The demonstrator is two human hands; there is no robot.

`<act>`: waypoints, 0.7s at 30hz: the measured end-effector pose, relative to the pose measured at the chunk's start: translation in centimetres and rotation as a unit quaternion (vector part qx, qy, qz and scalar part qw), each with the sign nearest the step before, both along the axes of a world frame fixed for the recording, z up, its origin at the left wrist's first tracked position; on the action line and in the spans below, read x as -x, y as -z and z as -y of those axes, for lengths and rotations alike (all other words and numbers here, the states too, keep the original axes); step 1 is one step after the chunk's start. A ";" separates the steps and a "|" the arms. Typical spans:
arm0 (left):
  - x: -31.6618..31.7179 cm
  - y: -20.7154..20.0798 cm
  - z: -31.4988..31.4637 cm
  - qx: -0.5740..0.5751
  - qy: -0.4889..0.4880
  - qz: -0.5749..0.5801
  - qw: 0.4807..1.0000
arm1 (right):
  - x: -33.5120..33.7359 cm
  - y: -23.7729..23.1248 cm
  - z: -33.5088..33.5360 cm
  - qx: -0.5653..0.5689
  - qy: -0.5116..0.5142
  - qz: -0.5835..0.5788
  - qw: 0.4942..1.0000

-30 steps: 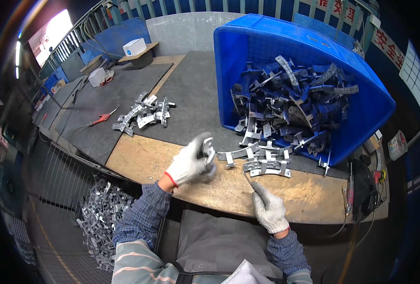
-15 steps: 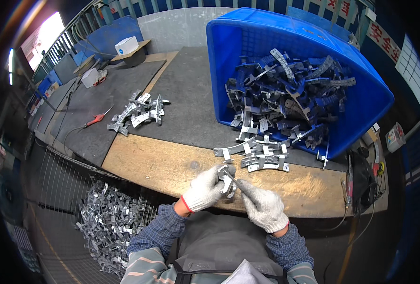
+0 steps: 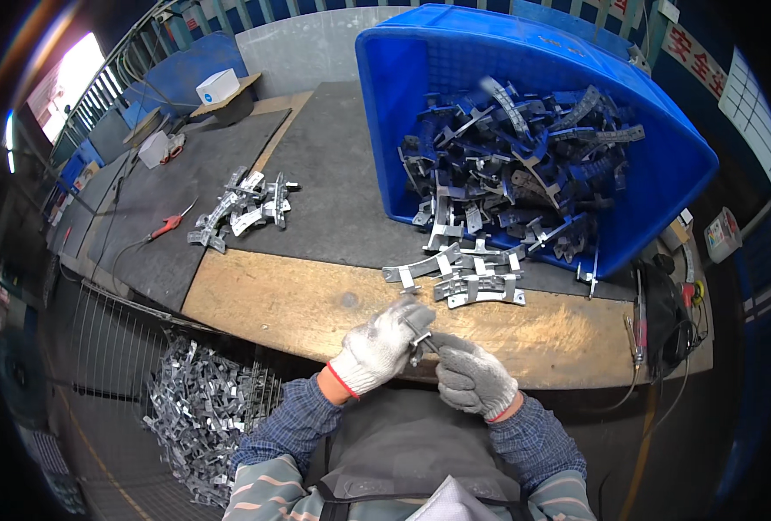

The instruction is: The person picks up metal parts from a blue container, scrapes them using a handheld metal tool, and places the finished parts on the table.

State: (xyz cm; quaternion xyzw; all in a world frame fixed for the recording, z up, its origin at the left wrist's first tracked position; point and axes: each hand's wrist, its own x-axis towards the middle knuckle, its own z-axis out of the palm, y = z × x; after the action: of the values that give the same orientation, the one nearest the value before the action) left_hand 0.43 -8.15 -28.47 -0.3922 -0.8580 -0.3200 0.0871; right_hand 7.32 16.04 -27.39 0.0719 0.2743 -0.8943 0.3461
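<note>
Left hand (image 3: 381, 341), lower centre: clamped on one metal bracket (image 3: 420, 339), part-hidden. Right hand (image 3: 476, 379): grips one thin tool (image 3: 432, 344), mostly covered.

Gridded window (image 3: 754, 122), glowing tube light (image 3: 9, 143), greenish railing (image 3: 243, 14), dark floor (image 3: 611, 451)
</note>
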 end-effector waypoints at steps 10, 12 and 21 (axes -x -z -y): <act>0.2 0.8 -1.3 -0.452 -0.149 0.403 0.782 | -2.4 -5.0 0.5 -0.716 0.013 -0.491 0.496; 1.6 0.4 0.1 -0.586 -0.141 0.406 0.687 | -2.6 -3.9 0.3 -0.666 0.063 -0.429 0.607; -0.2 0.1 -0.2 -0.580 -0.105 0.411 0.696 | -2.2 -0.6 0.3 -0.673 0.112 -0.477 0.554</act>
State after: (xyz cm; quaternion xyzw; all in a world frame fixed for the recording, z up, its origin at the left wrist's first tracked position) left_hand 0.67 -7.98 -28.57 -0.0007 -0.4883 -0.8721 -0.0306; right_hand 9.52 15.78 -26.77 -0.1236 0.9111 -0.3834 -0.0875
